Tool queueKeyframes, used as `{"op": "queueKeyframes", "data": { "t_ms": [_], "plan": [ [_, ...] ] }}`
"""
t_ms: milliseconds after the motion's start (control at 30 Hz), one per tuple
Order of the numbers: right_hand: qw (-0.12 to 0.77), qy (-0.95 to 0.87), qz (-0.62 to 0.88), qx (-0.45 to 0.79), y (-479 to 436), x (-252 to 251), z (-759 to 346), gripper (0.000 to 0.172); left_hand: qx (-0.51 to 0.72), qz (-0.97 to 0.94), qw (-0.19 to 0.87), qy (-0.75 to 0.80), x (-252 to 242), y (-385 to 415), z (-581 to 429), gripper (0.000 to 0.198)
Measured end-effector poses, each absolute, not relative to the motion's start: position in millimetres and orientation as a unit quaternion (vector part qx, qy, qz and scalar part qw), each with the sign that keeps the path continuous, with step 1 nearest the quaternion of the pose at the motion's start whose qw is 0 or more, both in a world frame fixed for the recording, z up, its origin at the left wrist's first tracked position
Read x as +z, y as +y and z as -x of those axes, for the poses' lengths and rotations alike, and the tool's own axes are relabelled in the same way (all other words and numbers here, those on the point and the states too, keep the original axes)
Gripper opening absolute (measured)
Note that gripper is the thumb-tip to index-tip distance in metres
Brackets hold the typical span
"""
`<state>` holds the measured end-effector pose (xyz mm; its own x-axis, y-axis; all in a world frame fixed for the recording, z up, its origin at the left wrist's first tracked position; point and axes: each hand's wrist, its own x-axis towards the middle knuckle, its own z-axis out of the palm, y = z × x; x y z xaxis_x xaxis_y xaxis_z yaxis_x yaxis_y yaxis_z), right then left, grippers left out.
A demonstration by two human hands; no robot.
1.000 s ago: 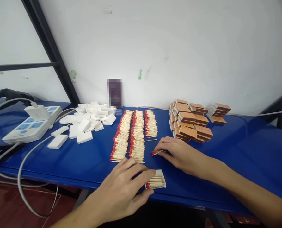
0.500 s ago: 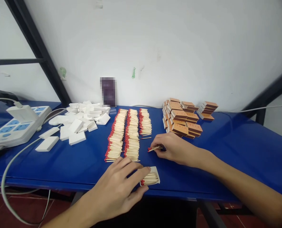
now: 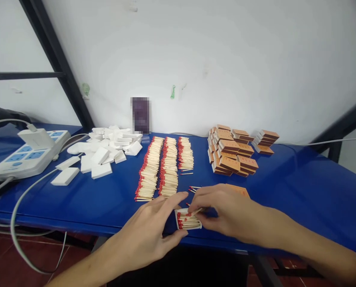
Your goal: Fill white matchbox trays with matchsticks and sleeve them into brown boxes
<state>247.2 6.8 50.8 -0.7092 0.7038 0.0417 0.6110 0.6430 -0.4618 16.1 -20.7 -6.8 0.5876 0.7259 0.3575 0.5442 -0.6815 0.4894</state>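
My left hand [image 3: 154, 223] reaches round the left end of a small white matchbox tray [image 3: 176, 220], thumb at the near edge and a finger at the far corner; its index finger is raised. Red-tipped matches [image 3: 186, 223] lie side by side inside the tray. Over the tray's right part, my right hand [image 3: 216, 205] pinches a few matches [image 3: 196, 212]. A few loose matches [image 3: 195, 187] lie on the blue table just behind the right hand. Partly hidden by that hand is an orange matchbox sleeve [image 3: 239, 190].
Three rows of matches [image 3: 169, 167] lie on the blue table [image 3: 115, 199]. Stacked orange matchboxes [image 3: 229, 146] stand back right, with a smaller stack [image 3: 265, 140] beside them. White trays [image 3: 101, 170] are heaped left, near a power strip [image 3: 31, 159] and cables. A blurred dark rectangle [image 3: 141, 115] leans on the wall.
My right hand has moved left and nearer, bringing matches over the tray. My left index finger has lifted off the tray. Loose matches and the orange sleeve have come into view.
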Motion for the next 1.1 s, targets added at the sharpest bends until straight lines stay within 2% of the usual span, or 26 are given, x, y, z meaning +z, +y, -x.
{"op": "queueKeyframes", "data": {
  "t_ms": [267,367,467,567,667,800,1100],
  "plan": [
    [0.094,-0.917,0.330,0.201,-2,32,-237,0.020,0.271,-0.884,0.175,0.338,-5,-22,-15,0.063],
    [0.094,-0.908,0.341,0.224,-4,43,-238,0.017,0.263,-0.885,0.183,0.338,-3,-21,-14,0.050],
    [0.132,-0.896,0.360,0.223,0,52,-248,0.018,0.246,-0.884,0.202,0.343,0,-21,-14,0.038],
    [0.187,-0.876,0.412,0.163,11,52,-265,0.022,0.243,-0.884,0.205,0.344,3,-21,-13,0.037],
    [0.146,-0.861,0.470,0.130,22,45,-279,0.024,0.244,-0.889,0.200,0.331,2,-20,-13,0.036],
    [0.075,-0.850,0.493,0.168,23,37,-279,0.022,0.255,-0.898,0.194,0.302,0,-20,-12,0.036],
    [0.092,-0.878,0.435,0.178,23,26,-261,0.017,0.259,-0.903,0.166,0.301,-1,-22,-10,0.034]
  ]
}}
